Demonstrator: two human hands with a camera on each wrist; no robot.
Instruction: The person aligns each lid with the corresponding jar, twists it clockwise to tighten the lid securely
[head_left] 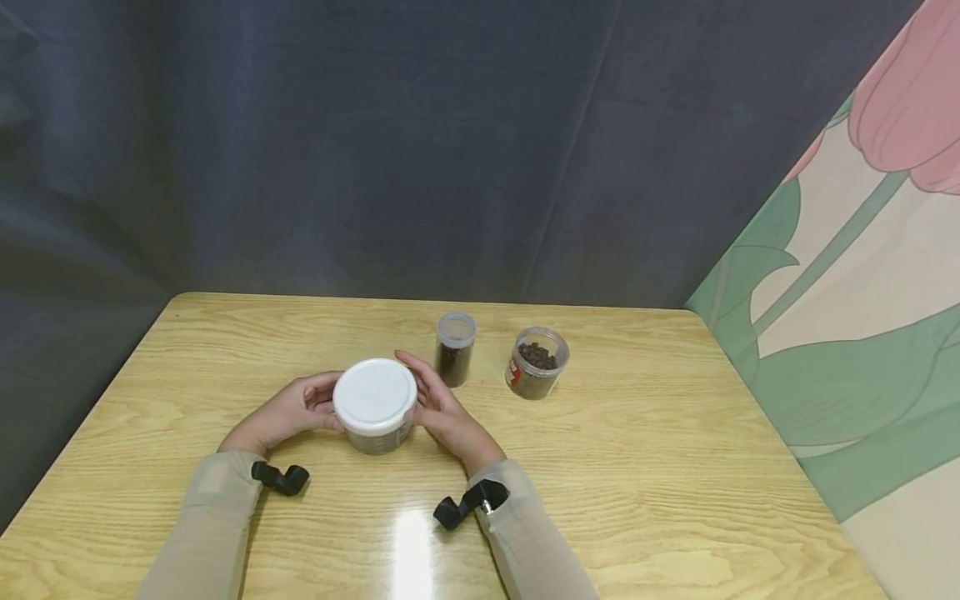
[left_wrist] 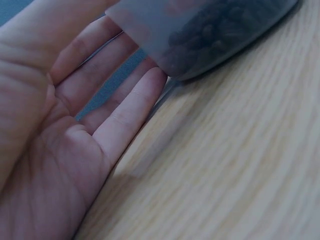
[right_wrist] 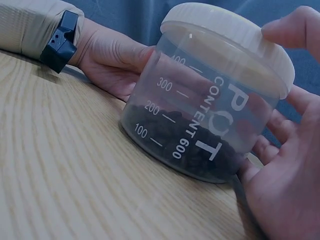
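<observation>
A clear plastic jar [head_left: 377, 442] with a white lid [head_left: 375, 392] stands on the table between both hands. Printed measuring marks and the words "POT CONTENT 600" show on the jar [right_wrist: 170, 120] in the right wrist view, with small dark pieces lying in its lower part. My left hand [head_left: 296, 408] holds its left side, thumb in front and fingers reaching behind. On the other side, my right hand [head_left: 450, 417] holds the jar, its thumb [right_wrist: 290, 32] against the lid's rim and its fingers round the far side. The lid sits on the jar.
Beyond the right hand stands a narrow clear container [head_left: 454, 354] with dark contents. To its right is a wider clear jar [head_left: 536, 383] holding brown pieces. A dark curtain [head_left: 375, 167] hangs behind the wooden table [head_left: 660, 467], and a floral cloth [head_left: 862, 333] at the right.
</observation>
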